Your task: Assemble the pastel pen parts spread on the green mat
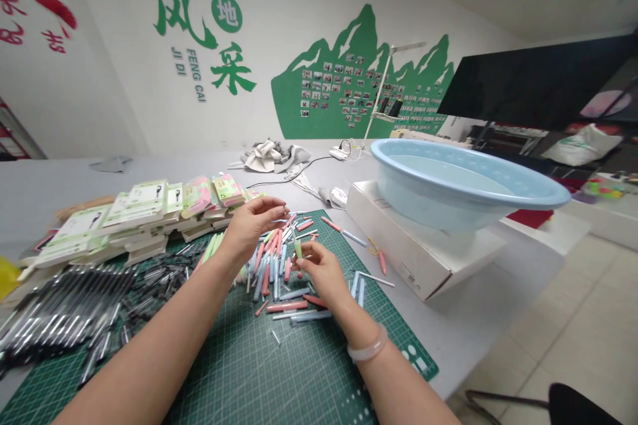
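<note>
My right hand pinches a light green pen barrel, held upright, with a thin pale length rising from its top. Up and to the left, my left hand has thumb and fingertips pressed together; whatever they hold is too small to make out. Beneath both hands lies a loose heap of pink, blue and clear pen parts on the green cutting mat. Several light green pen parts lie beside my left wrist. A small clear piece rests nearer to me on the mat.
Black-and-clear pens lie in a thick row at left, with stacked pale green packs behind. A blue basin stands on a white box at right. Grey cloths and a black cable lie farther back.
</note>
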Demonstrator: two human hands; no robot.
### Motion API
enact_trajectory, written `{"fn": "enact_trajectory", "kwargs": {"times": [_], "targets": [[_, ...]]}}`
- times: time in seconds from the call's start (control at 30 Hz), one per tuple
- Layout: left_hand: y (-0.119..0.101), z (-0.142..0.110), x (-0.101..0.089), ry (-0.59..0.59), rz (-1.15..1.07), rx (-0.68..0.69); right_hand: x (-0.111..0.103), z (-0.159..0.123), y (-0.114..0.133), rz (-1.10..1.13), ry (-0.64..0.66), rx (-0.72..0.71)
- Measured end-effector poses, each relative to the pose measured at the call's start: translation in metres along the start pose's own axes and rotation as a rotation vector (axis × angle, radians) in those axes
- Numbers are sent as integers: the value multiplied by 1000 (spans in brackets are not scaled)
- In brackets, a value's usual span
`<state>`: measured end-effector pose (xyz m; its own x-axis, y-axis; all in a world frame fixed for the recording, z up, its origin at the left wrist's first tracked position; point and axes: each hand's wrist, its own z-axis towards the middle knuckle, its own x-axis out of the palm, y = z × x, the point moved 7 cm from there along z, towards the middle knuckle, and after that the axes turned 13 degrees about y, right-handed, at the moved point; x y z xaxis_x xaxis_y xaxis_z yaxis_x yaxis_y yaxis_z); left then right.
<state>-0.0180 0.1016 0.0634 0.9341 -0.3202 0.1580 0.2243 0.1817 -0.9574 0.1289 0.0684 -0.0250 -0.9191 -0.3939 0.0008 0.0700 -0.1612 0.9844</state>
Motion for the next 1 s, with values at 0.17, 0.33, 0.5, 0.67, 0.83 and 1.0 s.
{"fn": "enact_trajectory", "kwargs": {"times": [0.17, 0.33, 0.5, 0.67, 0.83, 1.0], "targets": [[-1, 0, 3, 16, 43, 15, -1, 1, 0, 3, -3, -10], [-1, 0, 7, 31, 64, 21, -1, 1, 2, 13, -12, -18], [0, 0, 8, 37, 75, 19, -1, 0, 3, 20, -13, -14], [-1, 0, 6, 22, 80, 21, -1, 0, 2, 20, -7, -16], [-2, -1, 7, 30, 97, 20, -1, 1, 1, 20, -4, -17], [-1, -3, 9, 37, 115, 10, -2, 0, 1, 20, -11, -12]]}}
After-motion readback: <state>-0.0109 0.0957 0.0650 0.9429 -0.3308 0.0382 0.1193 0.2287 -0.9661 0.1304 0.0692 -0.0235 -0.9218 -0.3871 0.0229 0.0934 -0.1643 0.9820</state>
